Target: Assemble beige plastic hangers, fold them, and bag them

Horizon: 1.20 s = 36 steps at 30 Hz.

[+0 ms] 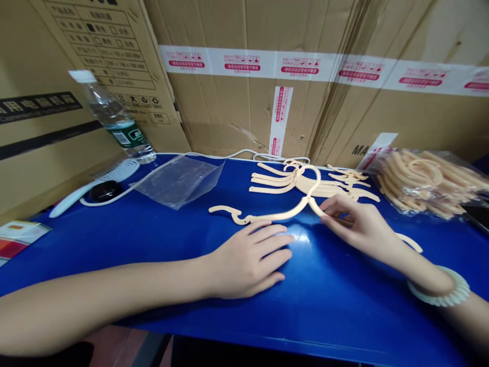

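Observation:
A beige plastic folding hanger [294,210] lies before me, its hook curving up toward the back. Its left arm ends in a small hooked piece that extends further left. My right hand [357,224] pinches the hanger's right arm between thumb and fingers; part of that arm is hidden behind the hand. Palm down on the table, my left hand [252,260] has its fingers apart and holds nothing. Its uppermost finger is at the hanger's left arm; I cannot tell whether it presses on it. Just behind lie several loose beige hanger parts [273,181].
On the blue table [324,316], a clear bag of beige hanger parts [424,178] sits at the right. A flat plastic bag [179,178], white cable, pale blue brush [95,186], black round object [105,191] and water bottle [114,120] are left. Cardboard boxes [237,107] wall the back.

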Available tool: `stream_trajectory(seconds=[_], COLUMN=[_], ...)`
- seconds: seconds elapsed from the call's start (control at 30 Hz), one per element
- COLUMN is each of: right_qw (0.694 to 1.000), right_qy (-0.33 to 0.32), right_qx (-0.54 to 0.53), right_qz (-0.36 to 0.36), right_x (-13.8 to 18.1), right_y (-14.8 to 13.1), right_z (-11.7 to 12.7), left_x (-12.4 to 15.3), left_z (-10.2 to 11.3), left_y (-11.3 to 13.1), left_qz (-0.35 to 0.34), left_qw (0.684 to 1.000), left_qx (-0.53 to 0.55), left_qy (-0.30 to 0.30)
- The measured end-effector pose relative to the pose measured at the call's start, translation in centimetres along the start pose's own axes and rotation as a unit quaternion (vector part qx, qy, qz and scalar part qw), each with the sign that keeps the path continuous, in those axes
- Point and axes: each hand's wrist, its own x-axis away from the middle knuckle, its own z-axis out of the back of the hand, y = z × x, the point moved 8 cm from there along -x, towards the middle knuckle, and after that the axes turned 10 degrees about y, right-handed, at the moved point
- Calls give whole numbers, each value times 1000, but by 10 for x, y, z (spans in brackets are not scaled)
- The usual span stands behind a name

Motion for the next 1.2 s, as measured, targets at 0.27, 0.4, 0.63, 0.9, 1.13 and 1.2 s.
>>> stream_trajectory(seconds=[0.27, 0.4, 0.63, 0.9, 1.13, 1.2], right_qw=[984, 983, 981, 974, 952, 949], right_qy=[-52, -57, 6, 2, -100, -125], right_qx=[152, 160, 182, 213, 288, 287], right_qz=[74, 64, 70, 74, -28, -37], right_x=[8, 9, 2, -6, -6, -4], right_y=[-6, -2, 14, 17, 65, 71], right_z=[-16, -17, -16, 11, 66, 65], left_x=[4, 5, 4, 4, 9, 13], left_z=[-10, -12, -17, -19, -12, -11], left_y=[-7, -8, -27, -27, -33, -40], left_qz=[47, 49, 99, 82, 135, 178], left_qw=[996, 995, 988, 987, 984, 976], left_qx=[-36, -33, -10, -21, -82, -108], left_qy=[-72, -75, -116, -140, -77, -61])
